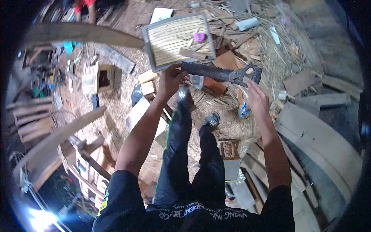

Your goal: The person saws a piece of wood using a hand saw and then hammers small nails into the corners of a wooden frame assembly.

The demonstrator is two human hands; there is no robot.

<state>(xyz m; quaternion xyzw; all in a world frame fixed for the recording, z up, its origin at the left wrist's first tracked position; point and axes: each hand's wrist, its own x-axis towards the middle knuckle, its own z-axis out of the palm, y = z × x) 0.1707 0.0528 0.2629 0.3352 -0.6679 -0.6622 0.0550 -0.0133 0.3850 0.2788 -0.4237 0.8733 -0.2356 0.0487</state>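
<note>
A handsaw (208,71) with a dark, worn blade lies level across the space before me, its handle to the right. My left hand (171,82) pinches the blade's tip at the left end. At the other end, the fingers of my right hand (257,96) are closed on the lower edge of the handle. Just beyond the saw is a framed panel of pale slats (170,41). On it rest a pink tape measure (199,37) and a short wood offcut (193,53).
Wood scraps and shavings cover the ground. A small wooden box (99,78) with a dark opening stands at left, near a curved beam (65,133). Large curved boards (315,143) lie at right. A reddish-brown block (215,86) sits below the saw. Another person's arm (92,13) shows at top left.
</note>
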